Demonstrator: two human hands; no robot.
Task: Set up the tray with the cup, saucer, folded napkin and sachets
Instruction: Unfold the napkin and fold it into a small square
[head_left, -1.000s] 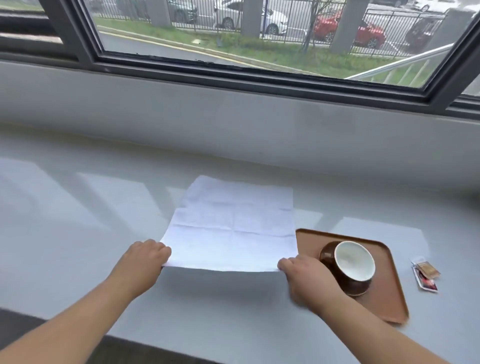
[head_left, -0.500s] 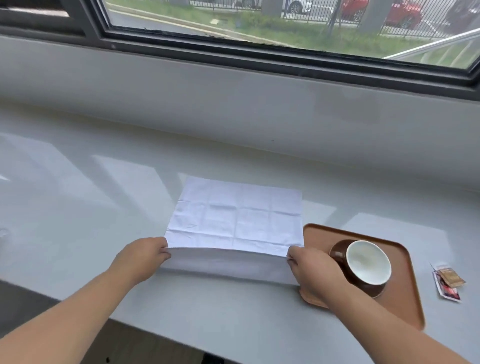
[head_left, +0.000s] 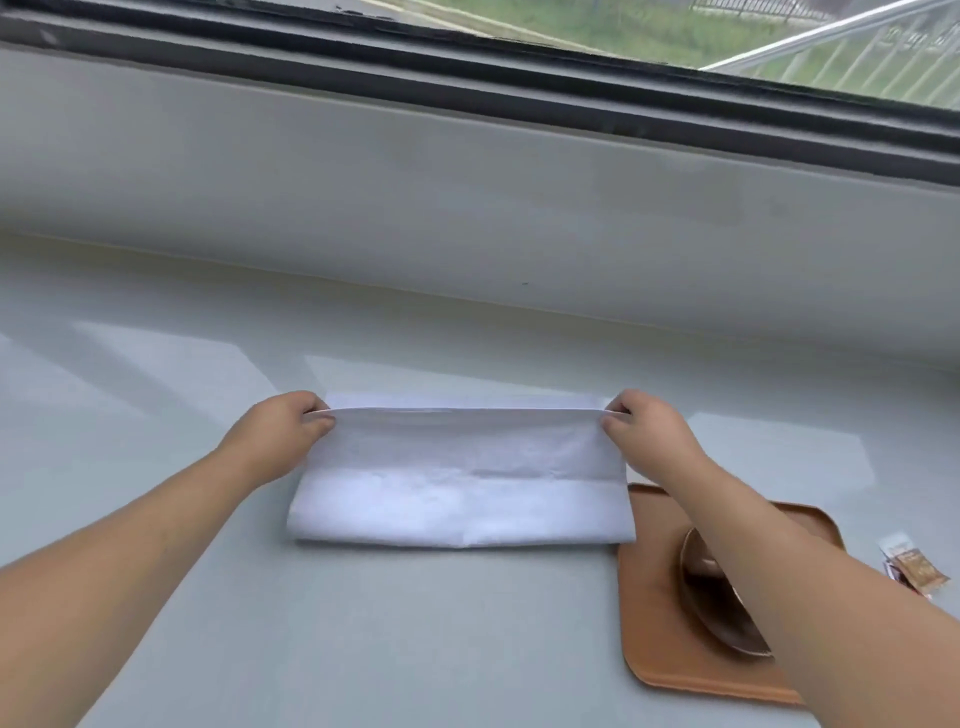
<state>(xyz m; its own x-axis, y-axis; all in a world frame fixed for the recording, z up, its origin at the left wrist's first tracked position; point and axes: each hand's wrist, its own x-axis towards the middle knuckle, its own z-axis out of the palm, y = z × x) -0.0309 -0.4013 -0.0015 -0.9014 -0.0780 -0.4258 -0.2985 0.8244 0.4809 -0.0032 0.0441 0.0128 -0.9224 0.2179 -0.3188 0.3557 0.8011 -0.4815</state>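
on the pale grey counter (head_left: 208, 649) under the window (head_left: 779, 47), a white napkin (head_left: 462, 499) lies at the centre of view, doubled over on itself with its fold along the near edge. the upper layer is lifted at its far edge, a little short of the lower layer's far edge, which shows as a thin strip behind it.

the left hand (head_left: 275, 436) sits at 9 o'clock of the napkin, forearm reaching in from 7 o'clock, knuckles up, fingers curled, with thumb and fingertips pinching the far-left corner of the upper layer. the right hand (head_left: 649, 436) mirrors it at 3 o'clock, forearm coming from 5 o'clock, fingers curled and nipping the far-right corner. both wrists are held low, close to the counter, and the edge is stretched taut between the two hands.

at 4 o'clock of the napkin lies a brown tray (head_left: 665, 654), its near-left corner rounded; the napkin's right end just overlaps the tray's far-left corner. on the tray stands a dark brown cup (head_left: 711, 587), mostly hidden under the right forearm, so a saucer cannot be made out. the sachets (head_left: 914, 566) lie on the counter just beyond the tray's right edge, at 3 o'clock of it, apart from the tray.
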